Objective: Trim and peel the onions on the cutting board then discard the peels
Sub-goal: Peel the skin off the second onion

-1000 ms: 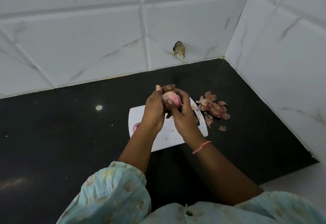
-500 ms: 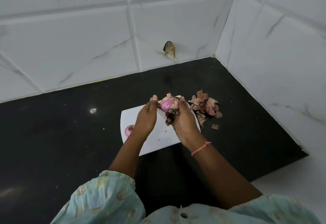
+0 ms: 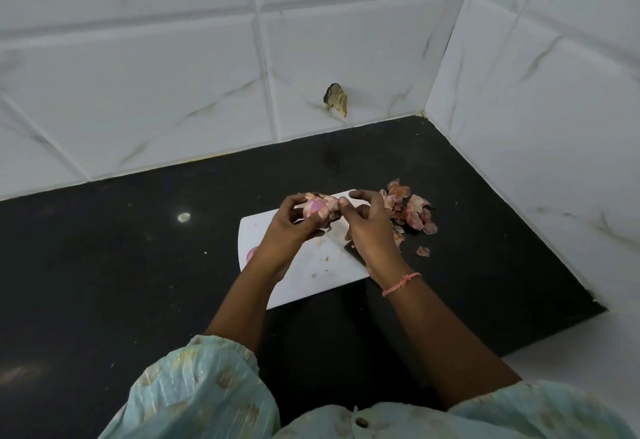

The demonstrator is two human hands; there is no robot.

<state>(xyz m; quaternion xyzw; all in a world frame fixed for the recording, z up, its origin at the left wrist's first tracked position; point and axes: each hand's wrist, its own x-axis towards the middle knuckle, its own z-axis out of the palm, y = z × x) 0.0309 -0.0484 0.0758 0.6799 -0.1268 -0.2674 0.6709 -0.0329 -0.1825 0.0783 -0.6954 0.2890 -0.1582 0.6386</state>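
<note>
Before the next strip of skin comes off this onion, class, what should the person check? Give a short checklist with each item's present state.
1. Onion held firmly: ok, the left hand grips it above the cutting board.
2. Right hand has hold of loose skin: cannot tell, its fingers touch the onion's peel.
3. Knife clear of the hands: not ok, it lies on the board just under the right hand.
4. Peel pile kept off the board: ok, it sits on the counter.
5. Second onion peeled: cannot tell, mostly hidden.
</note>
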